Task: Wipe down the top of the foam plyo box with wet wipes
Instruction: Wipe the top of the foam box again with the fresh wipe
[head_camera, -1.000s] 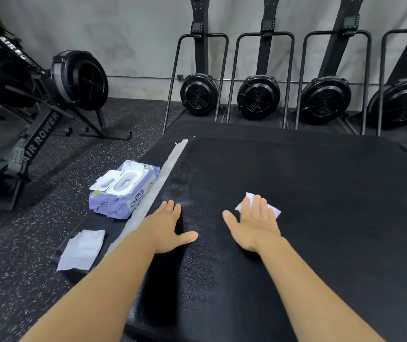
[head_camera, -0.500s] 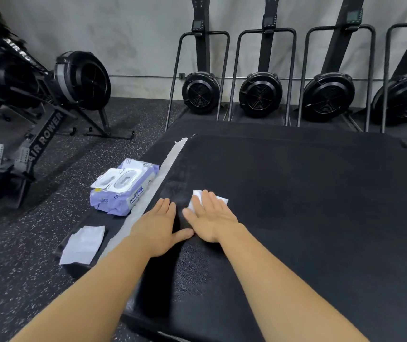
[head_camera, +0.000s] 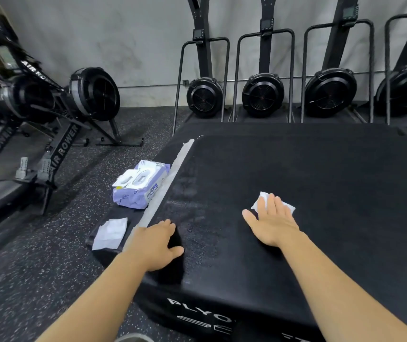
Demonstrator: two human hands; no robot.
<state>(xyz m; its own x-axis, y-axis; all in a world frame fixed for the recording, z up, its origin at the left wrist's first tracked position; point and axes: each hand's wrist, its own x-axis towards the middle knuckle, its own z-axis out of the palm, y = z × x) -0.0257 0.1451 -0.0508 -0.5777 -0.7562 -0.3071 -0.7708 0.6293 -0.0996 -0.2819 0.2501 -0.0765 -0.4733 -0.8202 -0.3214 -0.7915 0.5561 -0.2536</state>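
Observation:
The black foam plyo box [head_camera: 333,193] fills the right and middle of the view, its top facing me. My right hand [head_camera: 273,222] lies flat with straight fingers on a white wet wipe [head_camera: 290,208], pressing it onto the box top. My left hand [head_camera: 159,243] rests flat on the top near the box's left front corner. A streaked patch shows on the top between my hands. The purple pack of wet wipes [head_camera: 139,185] sits on a lower black ledge left of the box, and a loose white wipe [head_camera: 110,233] lies in front of it.
A pale strip [head_camera: 170,181] runs along the box's left edge. Several black fan machines [head_camera: 263,95] with metal frames line the back wall. Air rowers [head_camera: 56,99] stand at the left on speckled rubber floor [head_camera: 37,267].
My right hand slid the wipe left until it was beside my left hand, then back to the right across the top. My left hand has stayed in place.

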